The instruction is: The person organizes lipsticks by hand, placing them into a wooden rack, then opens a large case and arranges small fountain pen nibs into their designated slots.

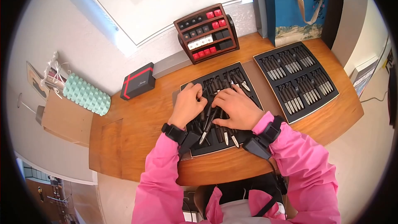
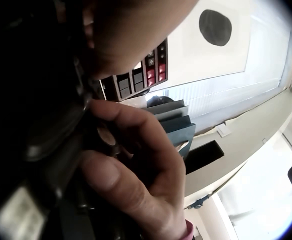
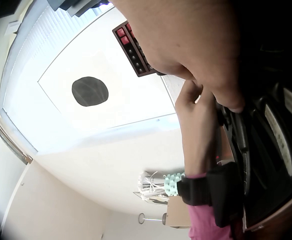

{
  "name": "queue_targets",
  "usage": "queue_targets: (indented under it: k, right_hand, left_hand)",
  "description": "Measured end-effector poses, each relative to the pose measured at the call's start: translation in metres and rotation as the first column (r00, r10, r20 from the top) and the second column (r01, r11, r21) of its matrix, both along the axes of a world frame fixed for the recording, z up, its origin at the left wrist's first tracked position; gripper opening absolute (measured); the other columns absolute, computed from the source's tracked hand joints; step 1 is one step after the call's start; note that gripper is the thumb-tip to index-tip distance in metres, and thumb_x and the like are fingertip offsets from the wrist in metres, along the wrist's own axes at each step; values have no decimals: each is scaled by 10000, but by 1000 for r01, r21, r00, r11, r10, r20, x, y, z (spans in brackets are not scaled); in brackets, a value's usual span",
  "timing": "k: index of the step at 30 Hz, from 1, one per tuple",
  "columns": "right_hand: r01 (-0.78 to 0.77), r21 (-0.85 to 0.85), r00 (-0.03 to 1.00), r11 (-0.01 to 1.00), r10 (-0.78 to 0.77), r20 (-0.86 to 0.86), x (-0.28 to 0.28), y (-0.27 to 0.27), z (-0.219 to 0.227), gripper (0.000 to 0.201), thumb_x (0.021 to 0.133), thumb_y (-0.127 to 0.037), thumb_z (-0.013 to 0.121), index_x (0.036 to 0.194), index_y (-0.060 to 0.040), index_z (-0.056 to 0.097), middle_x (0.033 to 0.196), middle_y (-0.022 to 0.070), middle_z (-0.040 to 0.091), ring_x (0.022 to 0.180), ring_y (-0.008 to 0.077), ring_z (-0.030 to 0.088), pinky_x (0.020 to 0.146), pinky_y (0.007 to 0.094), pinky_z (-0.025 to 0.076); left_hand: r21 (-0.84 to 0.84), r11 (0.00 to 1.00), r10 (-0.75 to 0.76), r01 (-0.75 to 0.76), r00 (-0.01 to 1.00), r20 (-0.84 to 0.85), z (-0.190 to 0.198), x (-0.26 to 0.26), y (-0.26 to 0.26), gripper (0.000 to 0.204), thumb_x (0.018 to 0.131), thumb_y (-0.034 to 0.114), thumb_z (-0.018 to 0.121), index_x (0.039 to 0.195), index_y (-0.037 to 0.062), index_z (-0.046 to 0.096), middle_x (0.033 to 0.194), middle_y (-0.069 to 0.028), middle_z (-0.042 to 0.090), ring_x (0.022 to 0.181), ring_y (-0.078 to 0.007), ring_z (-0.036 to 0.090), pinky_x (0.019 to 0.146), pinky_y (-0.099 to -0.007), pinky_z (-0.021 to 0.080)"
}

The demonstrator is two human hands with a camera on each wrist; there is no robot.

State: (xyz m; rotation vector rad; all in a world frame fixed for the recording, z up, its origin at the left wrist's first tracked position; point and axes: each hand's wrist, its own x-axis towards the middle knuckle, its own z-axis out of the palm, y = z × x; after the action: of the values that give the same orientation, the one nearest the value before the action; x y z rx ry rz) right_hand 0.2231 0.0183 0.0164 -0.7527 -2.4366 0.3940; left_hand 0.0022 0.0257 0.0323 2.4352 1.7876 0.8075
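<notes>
A black tray (image 1: pixel 195 149) on the desk holds many slim black pen-like sticks with pale, pointed ends. My left hand (image 1: pixel 188 105) is over its left side, fingers curled inward, pinching at a stick whose grip point the fingers hide. One long stick (image 1: pixel 204 135) slants out between both hands, its pale end toward me. My right hand (image 1: pixel 236 110) is bent over the middle of the tray. In the left wrist view, the right thumb and forefinger close around a dark stick with a round brownish end (image 2: pixel 106 135). Loose sticks (image 3: pixel 281 137) lie below the right hand.
A second black tray (image 1: pixel 290 112) on the right has similar sticks in neat groups. Behind stand a wooden rack (image 1: pixel 207 33) of red, white and black cubes, a black box with red ribbon (image 1: pixel 139 81), and a blue paper bag (image 1: pixel 286 8). A mint-green textured cylinder (image 1: pixel 87 93) is left.
</notes>
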Motion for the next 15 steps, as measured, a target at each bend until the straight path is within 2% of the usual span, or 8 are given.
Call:
queue_targets:
  k: [2, 4, 5, 7, 10, 11, 13, 15]
  right_hand:
    - [-5, 0, 1000, 1000, 5, -6, -1, 0, -2, 414, 821, -369, 779, 1084, -90, 622, 1151, 113, 602, 1202, 340, 537, 1152, 573, 301]
    - [-21, 52, 997, 998, 25, -73, -3, 3, -7, 381, 810, -355, 773, 1042, -86, 637, 1079, 101, 618, 1176, 325, 547, 1126, 556, 339]
    - [-22, 54, 997, 998, 26, -74, -3, 3, -6, 381, 810, -355, 773, 1042, -86, 637, 1079, 101, 618, 1176, 325, 547, 1126, 556, 339]
    - [-95, 7, 992, 995, 95, -78, -2, 3, -2, 393, 797, -278, 793, 1075, -64, 616, 1116, 141, 610, 1152, 353, 549, 1063, 476, 397]
    - [-191, -33, 976, 981, 186, -113, -2, 1, 4, 389, 784, -218, 793, 1083, -46, 614, 1089, 148, 612, 1117, 367, 551, 992, 461, 430]
    - [-194, -30, 976, 981, 189, -111, -2, 1, 5, 389, 784, -218, 793, 1083, -46, 614, 1089, 148, 612, 1117, 367, 551, 992, 461, 430]
    - [-286, -132, 952, 949, 266, -152, -4, -2, 5, 403, 784, -183, 784, 1118, -34, 615, 1131, 157, 621, 1181, 383, 538, 1033, 457, 433]
    - [-315, -63, 934, 947, 298, -195, -8, -6, 1, 390, 770, -189, 780, 1086, -30, 617, 1098, 161, 610, 1129, 379, 549, 1012, 447, 441]
  left_hand:
    - [-57, 998, 39, -36, 998, 46, 4, -2, -14, 166, 736, 74, 692, 729, 26, 533, 661, -124, 538, 666, -287, 602, 609, -393, 461]
    - [-111, 991, 82, -72, 992, 90, 8, -3, -26, 164, 731, 73, 693, 724, 23, 537, 610, -123, 536, 627, -276, 594, 580, -391, 452]
    - [-78, 996, 58, -51, 994, 87, 8, -2, -31, 162, 728, 73, 696, 715, 23, 542, 606, -125, 551, 601, -281, 584, 570, -394, 450]
    - [-56, 996, 67, -63, 996, 61, 9, 2, -37, 161, 721, 77, 709, 695, 25, 559, 616, -119, 578, 604, -282, 581, 569, -391, 450]
    - [30, 999, 28, -28, 1000, 9, 13, 2, -43, 153, 725, 86, 718, 697, 31, 578, 617, -105, 585, 626, -279, 583, 573, -387, 446]
    - [32, 999, 31, -31, 999, 10, 12, 1, -45, 153, 725, 86, 718, 697, 31, 578, 617, -105, 585, 626, -279, 583, 573, -387, 446]
    - [111, 994, -16, 10, 999, 48, 10, -2, -48, 154, 747, 106, 732, 702, 38, 601, 611, -92, 588, 633, -272, 570, 575, -388, 440]
    - [75, 997, 26, -31, 998, 65, 12, -4, -51, 159, 782, 116, 729, 714, 36, 609, 616, -89, 599, 633, -247, 576, 571, -372, 438]
